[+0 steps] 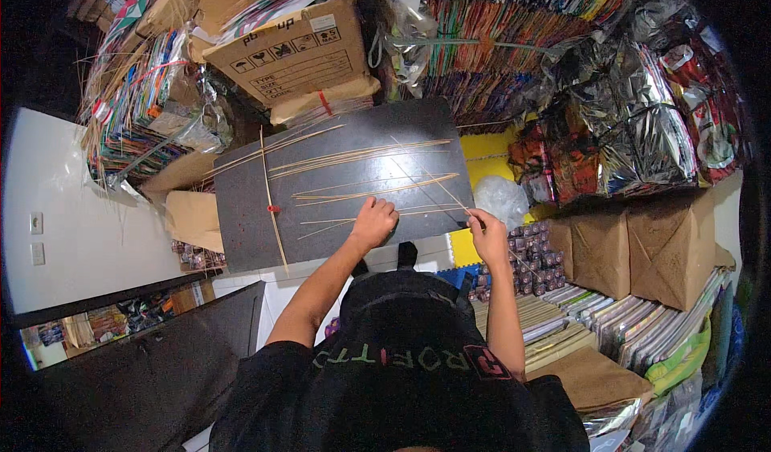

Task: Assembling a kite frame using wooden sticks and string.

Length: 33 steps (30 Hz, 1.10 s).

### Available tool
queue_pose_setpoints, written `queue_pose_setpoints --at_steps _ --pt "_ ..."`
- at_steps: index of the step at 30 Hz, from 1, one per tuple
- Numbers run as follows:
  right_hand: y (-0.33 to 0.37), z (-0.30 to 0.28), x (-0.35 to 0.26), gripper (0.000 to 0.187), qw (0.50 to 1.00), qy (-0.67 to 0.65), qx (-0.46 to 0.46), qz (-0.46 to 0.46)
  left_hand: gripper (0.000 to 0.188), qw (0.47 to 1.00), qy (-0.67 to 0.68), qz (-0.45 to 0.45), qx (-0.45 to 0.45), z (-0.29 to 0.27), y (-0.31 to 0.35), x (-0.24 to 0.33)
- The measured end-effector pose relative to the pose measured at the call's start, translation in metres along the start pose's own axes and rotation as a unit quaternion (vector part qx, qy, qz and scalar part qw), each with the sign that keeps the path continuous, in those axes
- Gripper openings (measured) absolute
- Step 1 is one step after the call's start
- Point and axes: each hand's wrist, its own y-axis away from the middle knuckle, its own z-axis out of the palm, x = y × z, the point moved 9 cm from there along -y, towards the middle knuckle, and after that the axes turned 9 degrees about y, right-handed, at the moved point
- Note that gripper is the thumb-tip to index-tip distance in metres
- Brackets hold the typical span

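left hand (375, 221): fingers curled in above the near part of the bench (241, 227); cannot tell whether they grip anything
right hand (488, 234): fingertips pinching a thin stick (446, 191) at the bench's right edge
pinched stick: slanting away over the dark top, to the left
loose sticks (361, 156): lying lengthwise in spread groups
crosswise sticks (267, 179): toward the left end, red band (273, 209) on them
cardboard box (289, 59): beyond the far edge

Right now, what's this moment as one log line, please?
Left hand: curled over dark table, grip unclear | Right hand: pinching thin stick | On table: loose sticks; red tie at left
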Motion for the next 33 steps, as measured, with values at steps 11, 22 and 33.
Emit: queue_pose_setpoints --at_steps 11,22,33 --pt "0.006 0.004 -0.004 0.023 1.000 0.002 0.004 -0.003 0.013 0.998 -0.041 -0.052 -0.023 0.019 0.002 -0.004" --pt "0.011 0.011 -0.005 0.022 0.999 0.034 0.005 -0.017 0.012 0.998 -0.006 -0.026 -0.059 0.014 0.008 0.001" --pt "0.014 0.014 -0.022 0.023 0.996 0.056 0.035 -0.065 0.019 0.999 0.044 0.019 -0.001 -0.018 0.005 0.005"
